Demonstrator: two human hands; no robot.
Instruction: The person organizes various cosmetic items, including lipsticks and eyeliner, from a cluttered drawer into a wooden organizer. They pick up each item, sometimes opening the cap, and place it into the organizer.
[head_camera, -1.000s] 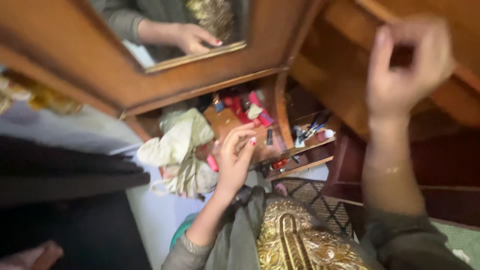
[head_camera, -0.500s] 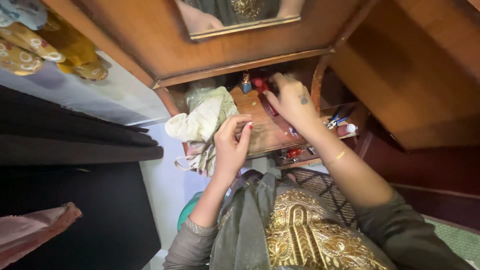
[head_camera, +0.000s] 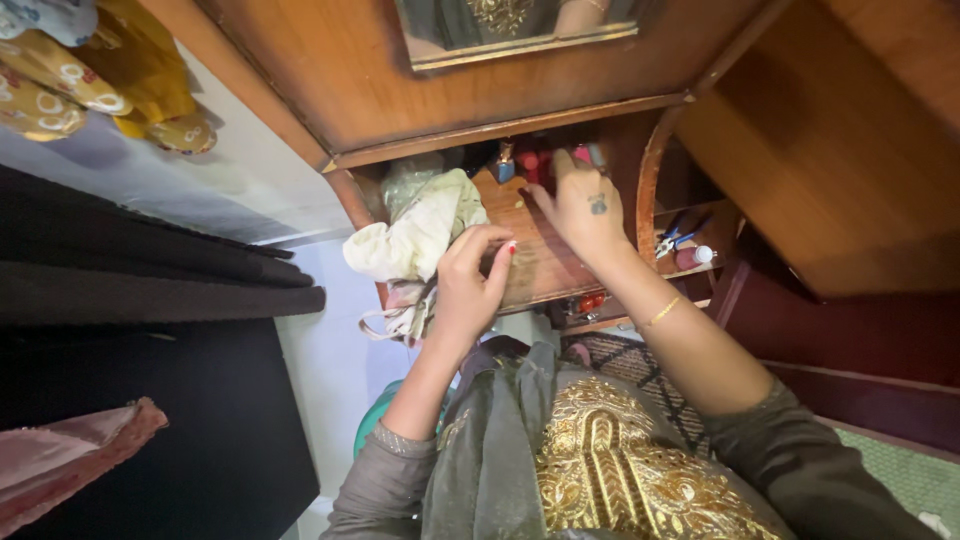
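Note:
My right hand (head_camera: 583, 205) reaches to the back of a wooden dressing-table shelf (head_camera: 540, 262), fingers spread, their tips among small red and pink bottles (head_camera: 535, 160) next to a small blue bottle (head_camera: 503, 165). My left hand (head_camera: 470, 280) hovers over the shelf's front edge beside a crumpled pale cloth (head_camera: 415, 232). Its fingers are curled with thumb and fingertips together; whether they hold anything is hidden. Both sleeves are grey, and a gold-embroidered garment (head_camera: 610, 470) fills the bottom of the view.
A mirror (head_camera: 520, 25) hangs in the wooden frame above the shelf. A side shelf to the right carries blue-handled pliers (head_camera: 672, 238) and a white-capped bottle (head_camera: 695, 257); red items (head_camera: 590, 300) lie lower. Dark furniture (head_camera: 150, 290) stands left, yellow patterned cloth (head_camera: 130, 80) at top left.
My right hand came down from the raised cabinet door to the bottles at the back of the shelf. My left hand stayed near the cloth, fingers still curled. The view shifted slightly.

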